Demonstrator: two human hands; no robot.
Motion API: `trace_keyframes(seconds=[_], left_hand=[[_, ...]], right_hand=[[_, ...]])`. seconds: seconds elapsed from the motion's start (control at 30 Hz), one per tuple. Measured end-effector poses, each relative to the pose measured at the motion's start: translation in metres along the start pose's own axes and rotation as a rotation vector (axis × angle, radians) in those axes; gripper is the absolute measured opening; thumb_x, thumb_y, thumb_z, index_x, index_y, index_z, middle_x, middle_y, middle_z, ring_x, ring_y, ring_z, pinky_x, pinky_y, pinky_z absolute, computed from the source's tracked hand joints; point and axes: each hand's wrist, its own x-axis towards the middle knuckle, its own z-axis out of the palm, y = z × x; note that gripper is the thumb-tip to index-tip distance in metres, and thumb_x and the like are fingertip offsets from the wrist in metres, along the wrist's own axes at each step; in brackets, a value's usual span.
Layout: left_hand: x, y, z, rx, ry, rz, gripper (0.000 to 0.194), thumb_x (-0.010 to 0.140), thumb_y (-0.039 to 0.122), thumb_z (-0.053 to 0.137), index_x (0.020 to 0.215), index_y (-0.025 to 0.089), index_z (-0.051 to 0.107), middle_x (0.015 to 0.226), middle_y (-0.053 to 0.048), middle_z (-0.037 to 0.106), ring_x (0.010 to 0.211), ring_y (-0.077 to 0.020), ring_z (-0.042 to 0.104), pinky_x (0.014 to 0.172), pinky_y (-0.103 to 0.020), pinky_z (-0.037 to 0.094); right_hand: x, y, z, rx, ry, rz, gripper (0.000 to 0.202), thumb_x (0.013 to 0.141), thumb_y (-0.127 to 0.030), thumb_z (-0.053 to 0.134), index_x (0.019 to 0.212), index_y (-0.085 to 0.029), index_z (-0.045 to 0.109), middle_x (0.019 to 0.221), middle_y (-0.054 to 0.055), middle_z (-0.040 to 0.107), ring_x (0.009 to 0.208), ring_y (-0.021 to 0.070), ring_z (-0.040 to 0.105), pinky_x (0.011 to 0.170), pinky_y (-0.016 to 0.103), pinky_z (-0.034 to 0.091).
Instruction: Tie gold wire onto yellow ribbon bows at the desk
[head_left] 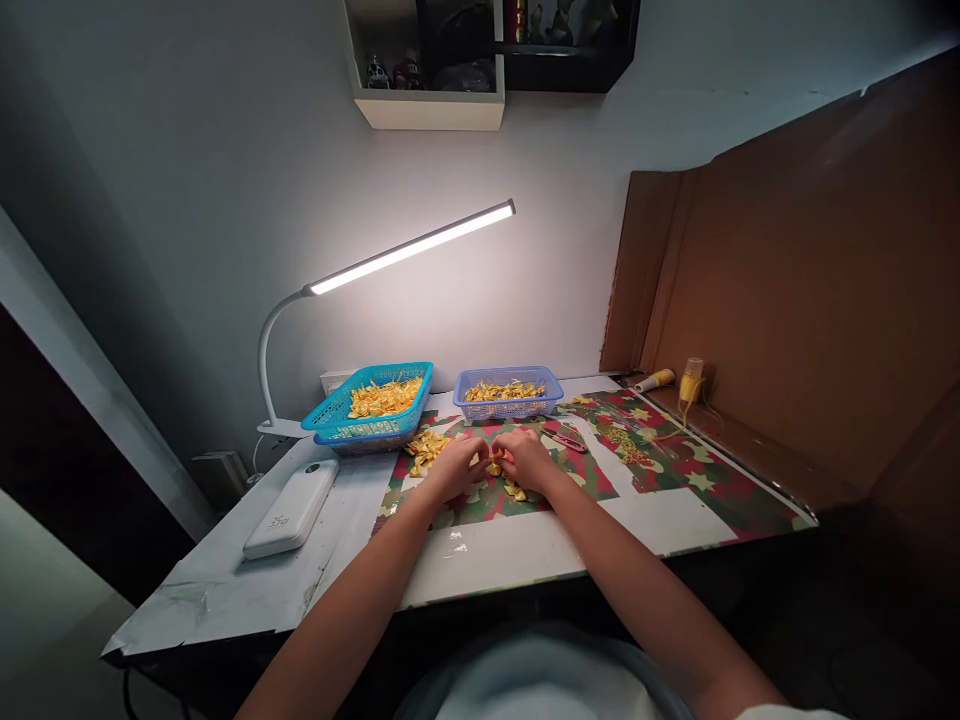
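Note:
Over the patterned mat [487, 512] my left hand [457, 467] and my right hand [523, 460] almost meet, fingertips bent inward. Between them is a small yellow piece [493, 466]; the fingers of both hands are closed on it. A pile of yellow pieces [427, 450] lies just left of my left hand. More yellow pieces [515, 490] rest on the mat below my right hand. Behind the hands stand a blue basket [334, 430] and a purple basket [508, 409], both holding yellow pieces.
A white power bank [291, 510] lies at the left, near a lit clamp lamp [264, 360]. Red-handled cutters [566, 440] and small yellow bits [626, 445] are to the right. Yellow-capped bottles [691, 382] stand or lie by the cardboard panel [787, 300].

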Motion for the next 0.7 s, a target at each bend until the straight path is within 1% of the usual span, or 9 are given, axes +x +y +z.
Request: trace_keyframes(seconds=[0.13, 0.3, 0.47, 0.57, 0.7], left_hand=[[0.0005, 0.0004, 0.0007, 0.003, 0.008, 0.014, 0.011, 0.086, 0.024, 0.05, 0.076, 0.02, 0.053, 0.077, -0.003, 0.063, 0.076, -0.019, 0.053, 0.067, -0.029, 0.039], [-0.0001, -0.0005, 0.0023, -0.031, 0.015, -0.003, 0.013, 0.086, 0.027, 0.05, 0.075, 0.02, 0.053, 0.075, -0.002, 0.061, 0.074, -0.0186, 0.051, 0.068, -0.03, 0.039], [-0.0001, 0.0002, 0.0014, -0.08, 0.04, -0.027, 0.015, 0.086, 0.029, 0.049, 0.074, 0.02, 0.052, 0.076, -0.004, 0.06, 0.075, -0.0193, 0.051, 0.067, -0.03, 0.039], [0.0005, -0.0005, -0.0015, -0.166, 0.061, -0.053, 0.017, 0.086, 0.032, 0.049, 0.075, 0.019, 0.052, 0.075, -0.003, 0.058, 0.072, -0.0177, 0.05, 0.066, -0.029, 0.039], [0.001, -0.0044, -0.0074, -0.346, 0.017, -0.104, 0.023, 0.086, 0.038, 0.047, 0.076, 0.018, 0.051, 0.07, 0.001, 0.053, 0.065, -0.0135, 0.046, 0.059, -0.025, 0.037]], right_hand=[[-0.0002, -0.0005, -0.0004, -0.013, -0.01, 0.031, 0.004, 0.08, -0.017, 0.061, 0.082, -0.019, 0.059, 0.082, 0.001, 0.065, 0.079, 0.0168, 0.051, 0.079, 0.031, 0.029], [-0.0003, -0.0014, -0.0022, -0.003, 0.001, 0.037, 0.004, 0.08, -0.016, 0.061, 0.078, -0.019, 0.058, 0.08, 0.001, 0.064, 0.08, 0.0168, 0.051, 0.082, 0.032, 0.029], [-0.0006, -0.003, -0.0044, 0.041, -0.027, 0.069, 0.005, 0.081, -0.018, 0.06, 0.078, -0.019, 0.056, 0.08, 0.002, 0.062, 0.081, 0.0177, 0.051, 0.083, 0.034, 0.03], [-0.0006, -0.003, -0.0055, 0.117, -0.053, 0.102, 0.006, 0.084, -0.022, 0.058, 0.08, -0.019, 0.054, 0.078, 0.002, 0.059, 0.079, 0.017, 0.05, 0.081, 0.034, 0.032], [0.0002, -0.0017, -0.007, 0.347, -0.095, 0.115, 0.009, 0.086, -0.026, 0.052, 0.08, -0.02, 0.049, 0.078, 0.0, 0.055, 0.075, 0.0147, 0.049, 0.071, 0.027, 0.036]])
